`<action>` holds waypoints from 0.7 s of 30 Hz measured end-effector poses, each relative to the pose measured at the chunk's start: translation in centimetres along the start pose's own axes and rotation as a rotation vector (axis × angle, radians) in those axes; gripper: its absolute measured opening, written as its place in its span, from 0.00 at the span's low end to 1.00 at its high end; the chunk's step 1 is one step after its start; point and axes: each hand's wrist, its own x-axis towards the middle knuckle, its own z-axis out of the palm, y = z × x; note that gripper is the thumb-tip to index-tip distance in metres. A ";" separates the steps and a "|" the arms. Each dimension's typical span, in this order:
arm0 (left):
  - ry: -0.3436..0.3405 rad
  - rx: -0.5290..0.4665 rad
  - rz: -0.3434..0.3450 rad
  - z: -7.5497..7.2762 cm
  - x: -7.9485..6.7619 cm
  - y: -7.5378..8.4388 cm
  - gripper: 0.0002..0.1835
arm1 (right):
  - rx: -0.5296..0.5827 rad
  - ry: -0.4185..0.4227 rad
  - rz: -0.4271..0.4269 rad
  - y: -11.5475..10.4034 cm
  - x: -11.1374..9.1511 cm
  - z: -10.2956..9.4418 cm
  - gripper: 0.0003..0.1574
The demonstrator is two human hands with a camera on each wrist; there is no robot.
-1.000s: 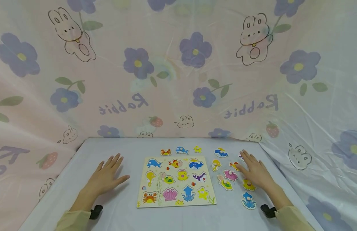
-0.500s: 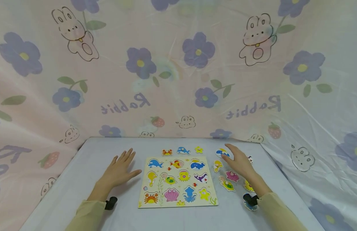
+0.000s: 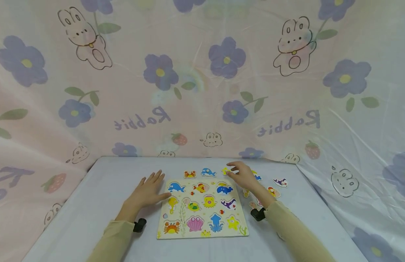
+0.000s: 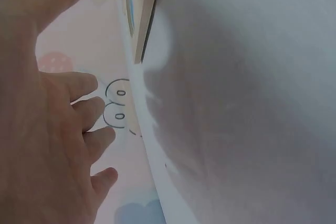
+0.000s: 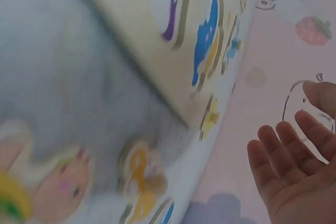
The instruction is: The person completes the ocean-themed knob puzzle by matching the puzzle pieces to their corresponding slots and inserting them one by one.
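My right hand (image 3: 242,176) hovers over the table's back part, fingertips right by a yellow starfish puzzle piece (image 3: 224,170). In the right wrist view, the hand (image 5: 294,166) has loosely bent fingers with nothing between them, apart from the starfish piece (image 5: 211,120). A cream sea-animal puzzle board (image 3: 223,234) lies in the middle, with printed pictures in its recesses. My left hand (image 3: 146,193) is spread at the board's left edge, its thumb overlapping the board in the head view. The left wrist view shows that hand (image 4: 47,108) holding nothing, near the board's corner (image 4: 146,19).
Behind the board lie a crab piece (image 3: 190,174) and a blue whale piece (image 3: 208,172). To the right are an orca piece (image 3: 281,182), a fish piece (image 3: 273,191) and a seahorse piece (image 3: 246,193). My right arm hides other pieces. A printed curtain (image 3: 202,91) hangs behind.
My right hand has moved left from the right-hand pieces to the starfish piece, uncovering the orca and fish pieces. My left hand has moved right to the board's edge.
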 end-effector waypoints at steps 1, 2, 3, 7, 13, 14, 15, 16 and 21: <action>-0.012 0.000 -0.005 0.1 0.1 0.0 0.51 | 0.010 -0.011 0.008 -0.2 0.5 0.6 0.25; -0.019 -0.001 -0.009 0.2 0.2 0.0 0.51 | 0.015 -0.021 0.014 -0.4 0.9 1.1 0.24; -0.023 0.000 -0.009 0.3 0.3 0.0 0.51 | 0.015 -0.033 0.024 -0.5 1.3 1.6 0.23; -0.040 -0.019 -0.020 0.8 0.4 0.1 0.51 | 0.034 -0.089 0.068 -1.2 2.9 3.6 0.21; -0.075 -0.026 -0.045 1.5 -0.2 -0.1 0.50 | 0.027 -0.190 0.086 -1.4 5.4 6.0 0.18; -0.075 -0.025 -0.040 1.6 -0.2 -0.1 0.50 | 0.018 -0.202 0.088 -1.4 5.8 6.3 0.18; -0.075 -0.024 -0.034 1.6 -0.1 -0.1 0.49 | 0.012 -0.211 0.093 -1.4 6.1 6.5 0.17; -0.071 -0.025 -0.026 1.6 0.0 -0.1 0.48 | 0.001 -0.217 0.098 -1.4 6.4 6.7 0.17; -0.067 -0.029 -0.006 1.6 0.7 -0.1 0.48 | -0.033 -0.240 0.144 -1.3 7.6 7.1 0.15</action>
